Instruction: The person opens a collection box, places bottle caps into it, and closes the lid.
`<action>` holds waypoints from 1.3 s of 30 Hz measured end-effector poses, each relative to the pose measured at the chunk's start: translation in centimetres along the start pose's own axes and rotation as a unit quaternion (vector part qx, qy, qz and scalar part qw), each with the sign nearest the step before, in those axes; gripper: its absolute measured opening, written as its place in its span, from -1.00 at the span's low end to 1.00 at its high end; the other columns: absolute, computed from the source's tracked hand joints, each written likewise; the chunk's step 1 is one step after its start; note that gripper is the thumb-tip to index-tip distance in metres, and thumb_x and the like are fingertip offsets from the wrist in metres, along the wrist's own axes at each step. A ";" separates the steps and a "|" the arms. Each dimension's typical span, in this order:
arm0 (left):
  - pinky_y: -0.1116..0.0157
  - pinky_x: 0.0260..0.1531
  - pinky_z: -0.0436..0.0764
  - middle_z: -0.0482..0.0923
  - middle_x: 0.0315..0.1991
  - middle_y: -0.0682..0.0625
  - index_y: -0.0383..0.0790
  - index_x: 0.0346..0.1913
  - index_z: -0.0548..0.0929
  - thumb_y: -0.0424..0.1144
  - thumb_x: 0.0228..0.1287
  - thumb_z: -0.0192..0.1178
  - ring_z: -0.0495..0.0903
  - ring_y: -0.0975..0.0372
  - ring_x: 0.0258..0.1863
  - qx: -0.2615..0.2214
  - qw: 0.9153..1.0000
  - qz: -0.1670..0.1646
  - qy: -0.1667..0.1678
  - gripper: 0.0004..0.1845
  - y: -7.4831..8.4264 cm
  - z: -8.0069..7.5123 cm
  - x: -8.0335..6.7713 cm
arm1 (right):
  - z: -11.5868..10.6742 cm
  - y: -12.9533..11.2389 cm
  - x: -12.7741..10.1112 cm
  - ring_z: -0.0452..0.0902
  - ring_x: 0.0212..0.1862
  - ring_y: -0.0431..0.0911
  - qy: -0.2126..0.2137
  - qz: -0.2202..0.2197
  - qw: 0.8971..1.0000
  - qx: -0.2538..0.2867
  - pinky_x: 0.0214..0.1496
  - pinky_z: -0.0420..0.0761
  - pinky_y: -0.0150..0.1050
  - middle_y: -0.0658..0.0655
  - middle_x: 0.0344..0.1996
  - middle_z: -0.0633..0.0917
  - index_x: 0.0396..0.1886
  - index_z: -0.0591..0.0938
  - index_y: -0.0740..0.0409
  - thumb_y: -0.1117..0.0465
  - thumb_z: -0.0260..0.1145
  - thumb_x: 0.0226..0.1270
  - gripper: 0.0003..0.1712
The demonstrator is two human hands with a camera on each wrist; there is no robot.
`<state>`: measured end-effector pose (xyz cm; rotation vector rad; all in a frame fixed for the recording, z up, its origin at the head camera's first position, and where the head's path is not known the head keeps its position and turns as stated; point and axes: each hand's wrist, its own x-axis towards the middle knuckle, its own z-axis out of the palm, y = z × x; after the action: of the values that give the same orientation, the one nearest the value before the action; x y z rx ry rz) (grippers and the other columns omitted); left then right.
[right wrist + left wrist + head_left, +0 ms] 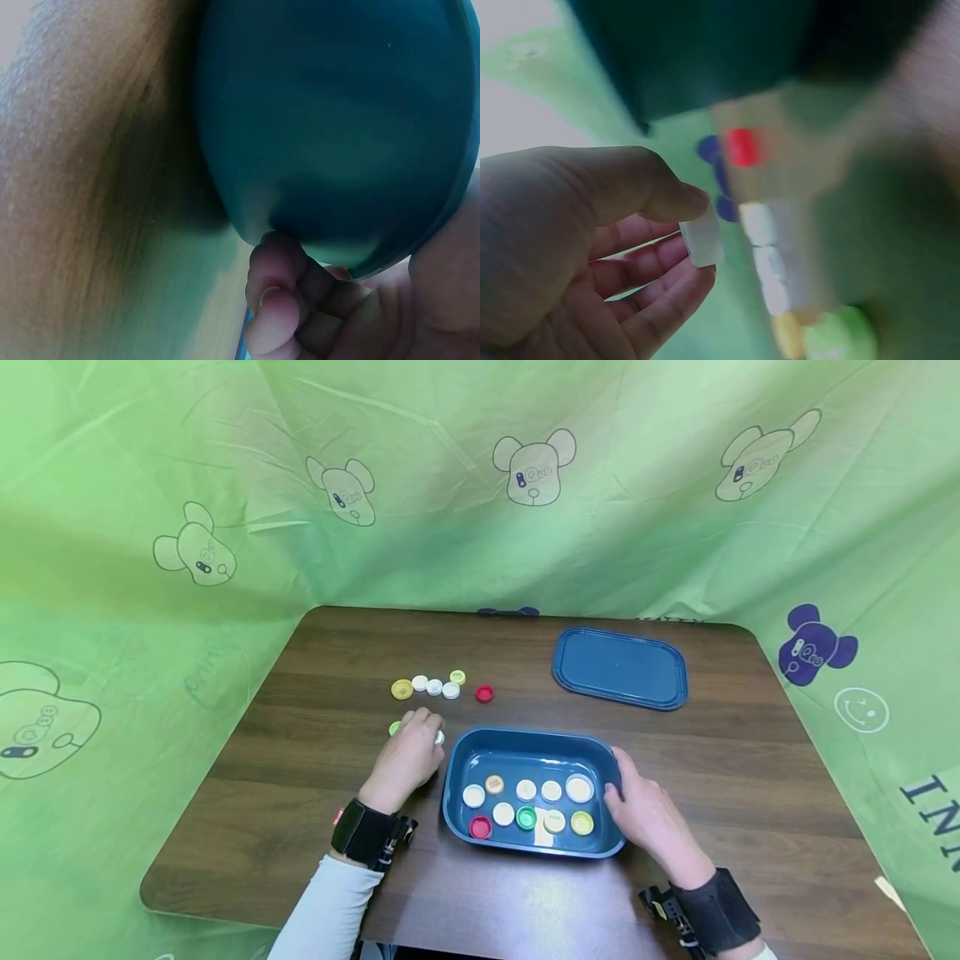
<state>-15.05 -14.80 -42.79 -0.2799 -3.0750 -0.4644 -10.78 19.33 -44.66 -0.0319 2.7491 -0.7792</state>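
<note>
My left hand (408, 752) pinches a white bottle cap (703, 238) between thumb and fingertips, left of the blue tray (525, 737). A green bottle cap (394, 727) lies by that hand, partly hidden behind it. With my right hand (651, 810) I grip the tray's right side, the thumb over the rim and the fingers against the outer wall. Several bottle caps lie inside the tray, among them a red cap (480, 827), a green cap (526, 817), a yellow cap (582, 823) and a large white cap (579, 788).
Beyond my left hand a loose row of caps lies on the wooden table (300, 810), including a gold-yellow cap (402, 689), a white cap (451, 691) and a red cap (484, 693). A flat blue lid (621, 667) lies at the back right. Green printed cloth (450, 543) hangs behind.
</note>
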 end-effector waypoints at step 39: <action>0.25 -0.04 0.62 0.61 -0.08 -0.05 -0.26 -0.01 0.70 -0.38 0.25 0.36 0.49 0.16 -0.09 0.001 0.993 0.122 -0.012 -0.74 4.6 -0.6 -1.3 | 0.1 0.2 0.0 0.53 0.19 0.39 -0.005 -0.001 1.000 0.011 0.11 0.54 0.32 0.57 0.34 0.38 0.59 0.02 0.27 0.19 0.08 0.55 -0.25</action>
<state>-13.00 -10.92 -40.98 -0.6543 -3.0065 -0.4475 -10.74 19.47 -44.83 -0.0345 2.7309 -0.8078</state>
